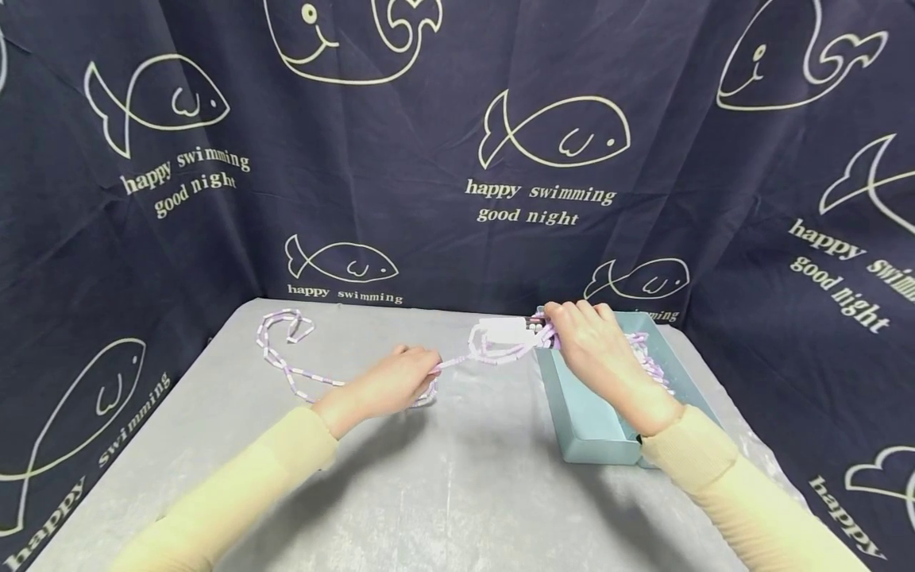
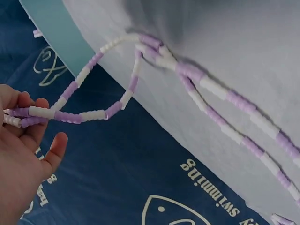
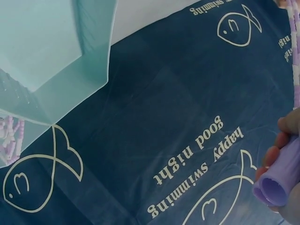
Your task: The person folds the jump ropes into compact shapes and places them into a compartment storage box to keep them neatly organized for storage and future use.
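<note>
A jump rope (image 1: 286, 369) strung with purple and white tube beads runs between the two hands. With curled fingers my left hand (image 1: 389, 381) grips the beaded cord mid-length; the left wrist view shows doubled strands (image 2: 84, 116) passing through that hand (image 2: 21, 159). The rope's slack lies curled on the table at the left. My right hand (image 1: 593, 345) holds purple handles (image 3: 276, 185) above the bin's far left corner, their hollow ends facing the right wrist camera. A white piece (image 1: 500, 330) with dark markings sits beside that hand; its kind is unclear.
A pale teal bin (image 1: 596, 450) stands on the right of the grey table (image 1: 465, 492), under my right forearm. Purple and white beaded strands (image 1: 649, 361) lie inside it. Dark blue fish-print cloth (image 1: 429, 214) hangs behind and on both sides.
</note>
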Demonstrator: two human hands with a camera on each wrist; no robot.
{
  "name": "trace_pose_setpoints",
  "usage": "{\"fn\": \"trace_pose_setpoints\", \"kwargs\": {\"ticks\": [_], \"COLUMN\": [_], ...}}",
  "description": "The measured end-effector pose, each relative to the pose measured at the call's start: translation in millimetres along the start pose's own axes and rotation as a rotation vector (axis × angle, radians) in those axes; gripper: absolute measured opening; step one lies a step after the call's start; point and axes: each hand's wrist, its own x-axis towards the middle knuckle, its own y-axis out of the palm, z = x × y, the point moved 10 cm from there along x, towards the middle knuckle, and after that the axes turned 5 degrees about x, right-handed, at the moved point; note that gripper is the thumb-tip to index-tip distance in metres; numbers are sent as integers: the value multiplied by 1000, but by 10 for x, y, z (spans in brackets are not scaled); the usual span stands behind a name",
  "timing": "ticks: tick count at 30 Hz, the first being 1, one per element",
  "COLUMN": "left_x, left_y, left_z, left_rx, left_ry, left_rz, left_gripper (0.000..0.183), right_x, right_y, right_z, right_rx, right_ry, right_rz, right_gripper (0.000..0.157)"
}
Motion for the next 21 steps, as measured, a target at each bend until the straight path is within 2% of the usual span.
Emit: {"fn": "trace_pose_setpoints", "kwargs": {"ticks": [7,13,21], "left_x": [-142,-241,-326], "left_y": [-20,-92,-329], "left_z": [-267,-605,-918], "left_rx": [43,199,361], "left_ry": [69,146,210], "left_rz": [-29,-38,-173], "left_gripper": [10,7,14], "right_x": [11,-15,-40], "right_y": [9,71,178], "right_z": [-58,-102,-93], "right_rx": [-49,-103,-181], "right_ry": [61,143,172], "right_rz": [-7,-11,-47], "right_gripper": [19,24,23]}}
